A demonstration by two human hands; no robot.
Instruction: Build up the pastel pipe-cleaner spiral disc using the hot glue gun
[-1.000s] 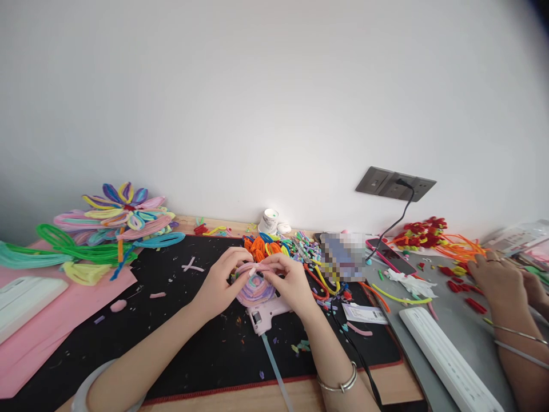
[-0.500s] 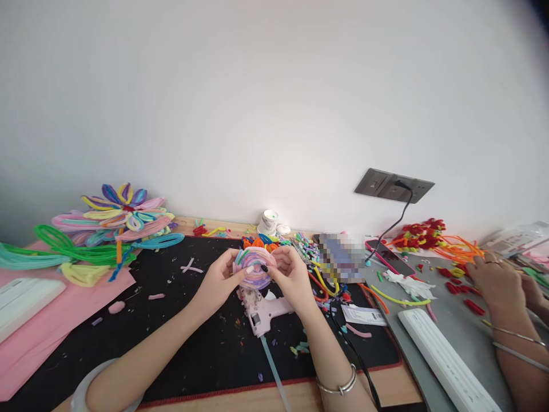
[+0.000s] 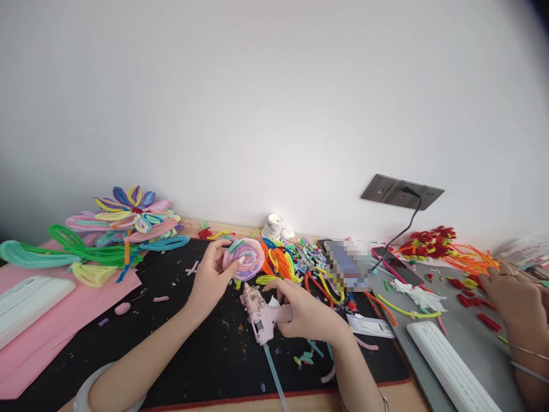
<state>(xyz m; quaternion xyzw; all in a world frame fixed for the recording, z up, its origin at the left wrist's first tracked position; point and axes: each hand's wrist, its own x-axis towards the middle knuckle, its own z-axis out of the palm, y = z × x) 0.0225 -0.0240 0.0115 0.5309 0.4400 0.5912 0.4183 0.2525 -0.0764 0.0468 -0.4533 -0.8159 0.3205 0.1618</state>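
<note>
Plain pale grey wall point(image 3: 274, 103), dark socket panel point(image 3: 395, 194) on it, wooden tabletop point(image 3: 315, 403) below, soft light

The right hand point(image 3: 311, 313) released the coil point(image 3: 249, 252) and dropped to the glue gun point(image 3: 265, 325) at lower centre.

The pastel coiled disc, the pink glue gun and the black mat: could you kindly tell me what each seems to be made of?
Coiled disc: probably chenille stems, soft and matte, judging by its fuzzy coloured strands.
Glue gun: likely hard plastic, from its smooth moulded shape.
Black mat: perhaps fabric, matte, with an apparently stitched red edge.
</note>
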